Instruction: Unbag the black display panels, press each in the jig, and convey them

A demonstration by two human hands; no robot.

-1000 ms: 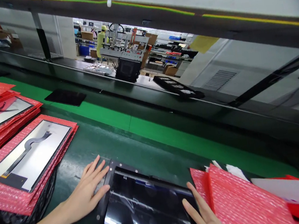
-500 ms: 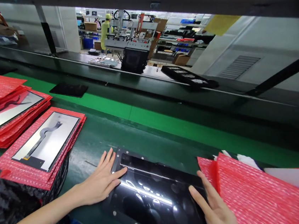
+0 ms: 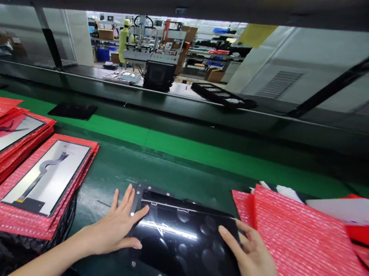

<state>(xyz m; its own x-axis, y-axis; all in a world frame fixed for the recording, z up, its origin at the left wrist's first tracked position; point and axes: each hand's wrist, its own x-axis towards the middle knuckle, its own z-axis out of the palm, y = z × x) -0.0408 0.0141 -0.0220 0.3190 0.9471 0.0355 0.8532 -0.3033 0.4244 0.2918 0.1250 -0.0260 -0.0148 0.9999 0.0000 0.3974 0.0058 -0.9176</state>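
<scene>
A glossy black screen panel [image 3: 195, 238] lies on a dark fixture frame [image 3: 149, 271] dotted with small silver discs. Bright light streaks and bubble-like marks show on its surface. My left hand [image 3: 119, 221] rests with fingers spread over the left end of the frame, its index fingertip at the panel's edge. At the right end, my right hand [image 3: 252, 249] grips the panel, thumb on top and the other fingers curled round the far side edge, partly hidden. Red bubble-wrap sleeves [image 3: 300, 235] lie just right of that hand.
Display modules with ribbon cables lie on stacked red bubble-wrap pouches [image 3: 83, 179] at left, beside black plastic bags [image 3: 16, 261]. A dark flat panel [image 3: 72, 111] sits on the green strip [image 3: 131, 132]. A person in yellow [image 3: 123, 41] stands far behind.
The view has shifted slightly. My left thumb has spread away from the index finger. My right fingers have curled further round the panel's edge, and that end looks slightly raised.
</scene>
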